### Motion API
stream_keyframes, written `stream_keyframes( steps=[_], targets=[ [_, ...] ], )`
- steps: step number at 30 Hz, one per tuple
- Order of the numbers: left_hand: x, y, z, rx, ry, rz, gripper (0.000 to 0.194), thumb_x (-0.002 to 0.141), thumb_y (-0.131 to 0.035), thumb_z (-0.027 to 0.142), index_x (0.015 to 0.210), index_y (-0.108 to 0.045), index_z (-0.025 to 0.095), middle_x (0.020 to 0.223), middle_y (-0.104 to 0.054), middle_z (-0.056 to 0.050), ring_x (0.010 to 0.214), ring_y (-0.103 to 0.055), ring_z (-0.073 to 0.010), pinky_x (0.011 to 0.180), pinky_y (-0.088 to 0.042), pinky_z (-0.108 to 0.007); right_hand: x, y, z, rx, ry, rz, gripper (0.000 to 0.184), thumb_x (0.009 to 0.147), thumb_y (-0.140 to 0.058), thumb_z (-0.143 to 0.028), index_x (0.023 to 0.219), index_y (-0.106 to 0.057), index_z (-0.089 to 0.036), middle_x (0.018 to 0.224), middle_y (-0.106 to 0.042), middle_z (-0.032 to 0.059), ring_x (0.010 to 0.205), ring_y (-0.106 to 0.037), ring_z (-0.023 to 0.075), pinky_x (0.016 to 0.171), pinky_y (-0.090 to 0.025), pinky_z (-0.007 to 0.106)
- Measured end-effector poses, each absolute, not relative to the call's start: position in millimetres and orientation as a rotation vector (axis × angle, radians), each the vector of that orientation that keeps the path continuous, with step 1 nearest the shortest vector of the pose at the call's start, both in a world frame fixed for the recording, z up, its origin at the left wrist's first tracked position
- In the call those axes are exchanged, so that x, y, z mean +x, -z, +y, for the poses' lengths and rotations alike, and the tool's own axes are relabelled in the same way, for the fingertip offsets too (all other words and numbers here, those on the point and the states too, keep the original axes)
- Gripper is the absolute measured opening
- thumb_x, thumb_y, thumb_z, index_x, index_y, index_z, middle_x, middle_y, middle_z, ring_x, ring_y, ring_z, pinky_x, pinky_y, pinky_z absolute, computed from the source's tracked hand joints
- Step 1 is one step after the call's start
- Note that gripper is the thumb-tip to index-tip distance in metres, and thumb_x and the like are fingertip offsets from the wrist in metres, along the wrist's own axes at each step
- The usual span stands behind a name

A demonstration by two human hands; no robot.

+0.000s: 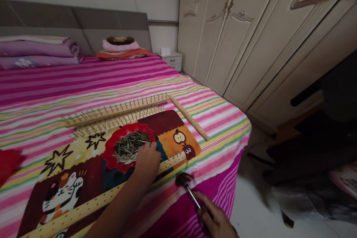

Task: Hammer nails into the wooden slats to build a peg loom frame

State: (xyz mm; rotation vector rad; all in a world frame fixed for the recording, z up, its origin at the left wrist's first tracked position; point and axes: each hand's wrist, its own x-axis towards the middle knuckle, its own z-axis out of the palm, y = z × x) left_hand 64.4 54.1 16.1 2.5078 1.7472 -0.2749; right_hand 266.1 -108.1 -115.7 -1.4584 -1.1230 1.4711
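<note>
My left hand [148,159] reaches over the near right rim of a red scalloped bowl [111,148] heaped with loose nails [129,147]. Its fingers are curled in at the nails, and the fingertips are hidden. My right hand [212,215] is wrapped around the shiny handle of a claw hammer [193,197], its dark head pointing away from me. Just beyond the hammer head ends a pale wooden strip [108,195] drilled with small holes, with a few nails standing in its right end. My left forearm crosses over this strip.
A cartoon-patterned mat [92,171] lies under the bowl on a striped bed [223,115]. Behind it, wooden strips [119,113] bristle with rows of nails. Another bare strip [189,117] lies at right. A red object [9,165] shows at the left edge; wardrobes [217,33] stand beyond.
</note>
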Motion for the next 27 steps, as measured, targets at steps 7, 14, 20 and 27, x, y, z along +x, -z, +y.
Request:
stream_keyframes(
  steps=[7, 14, 20, 27],
  targets=[
    [64, -14, 61, 2.554, 0.261, 1.649, 0.026, 0.077, -0.045, 0.013, 0.073, -0.07, 0.014, 0.091, -0.062, -0.015, 0.092, -0.05, -0.027, 0.073, -0.035, -0.039, 272, 120, -106, -1.341, -1.541, -1.235, 0.054, 0.085, -0.042, -0.054, 0.127, -0.049, -0.021, 0.053, -0.031, -0.009, 0.043, -0.031, 0.009, 0.038, -0.025, 0.019],
    [44, -28, 63, 2.317, -0.165, 1.682, 0.017, 0.076, -0.046, 0.02, 0.067, -0.061, 0.018, 0.076, -0.063, -0.005, 0.075, -0.055, -0.0164, 0.07, -0.038, -0.029, 272, 124, -105, -1.403, -1.483, -1.246, 0.058, 0.084, -0.041, -0.059, 0.125, -0.05, -0.02, 0.056, -0.03, -0.0087, 0.043, -0.03, 0.0085, 0.038, -0.024, 0.019],
    [25, -33, 44, 1.472, -0.665, 1.502, 0.029, 0.066, -0.057, 0.041, 0.086, -0.063, 0.021, 0.069, -0.066, 0.001, 0.057, -0.055, -0.0127, 0.054, -0.04, -0.024, 271, 124, -105, -1.363, -1.523, -1.244, 0.056, 0.085, -0.042, -0.056, 0.128, -0.047, -0.021, 0.054, -0.032, -0.0089, 0.043, -0.034, 0.0089, 0.039, -0.026, 0.019],
    [28, -15, 27, 1.103, -0.727, 1.353, 0.032, 0.056, -0.067, 0.034, 0.084, -0.07, 0.02, 0.087, -0.071, -0.004, 0.078, -0.061, -0.015, 0.071, -0.046, -0.025, 270, 126, -107, -1.325, -1.545, -1.234, 0.056, 0.087, -0.038, -0.056, 0.129, -0.044, -0.02, 0.052, -0.03, -0.0101, 0.04, -0.029, 0.0082, 0.037, -0.024, 0.019]
  ],
)
